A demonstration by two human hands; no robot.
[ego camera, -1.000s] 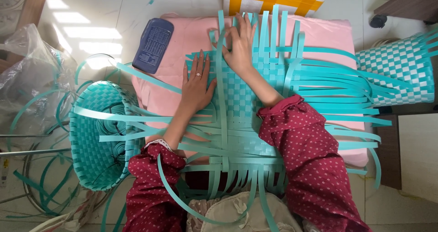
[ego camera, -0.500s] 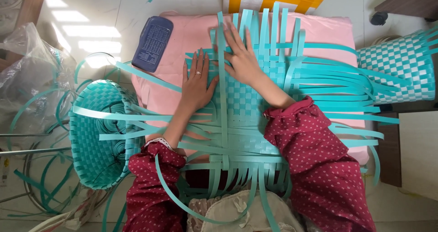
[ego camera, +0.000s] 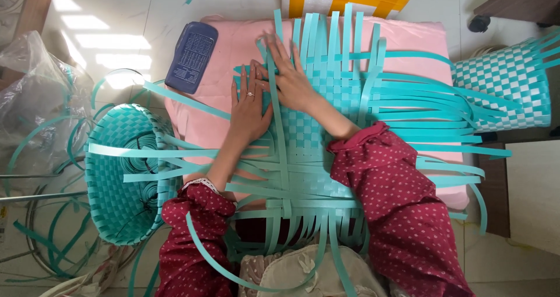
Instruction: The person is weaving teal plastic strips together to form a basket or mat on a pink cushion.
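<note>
The right hand had slid toward nine o'clock, meeting the left hand — both spread flat on the woven teal mat. Loose plastic strips could spring out if that pressure eased.

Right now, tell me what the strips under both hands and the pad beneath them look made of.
Teal strips: likely plastic strapping, smooth and slightly glossy, holding springy curves. Pink pad: seems soft fabric-covered cushion, matte, with rounded edges. Left hand and right hand press flat on the weave.
</note>
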